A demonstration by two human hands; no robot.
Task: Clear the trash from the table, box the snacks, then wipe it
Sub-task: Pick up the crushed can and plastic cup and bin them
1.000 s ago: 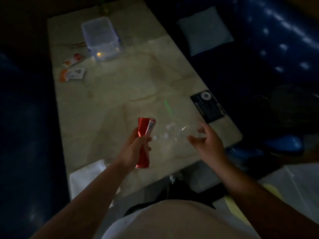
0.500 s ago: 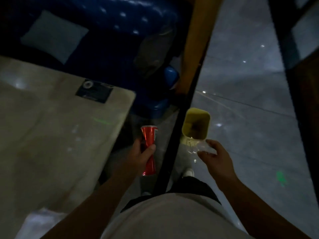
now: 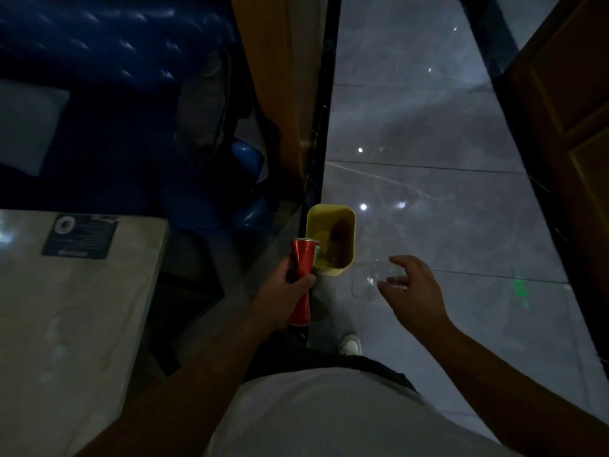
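While gripping can [image 3: 302,278], hands [image 3: 283,296] above bin [image 3: 331,238].

Since 1.0 s ago your view swings off the table [image 3: 75,324]: the storage box and the snack packets at its far end leave the frame, and only the near right corner with the black card [image 3: 80,235] remains, at left. The yellow bin [image 3: 330,240] on the grey floor enters 0.5 s ago and now sits nearer the frame centre. Your left hand [image 3: 283,296] carries the crushed red can [image 3: 302,278] from above the table's near edge to beside the bin's near rim. Your right hand [image 3: 413,291] brings the clear plastic piece [image 3: 370,278] just right of the bin.
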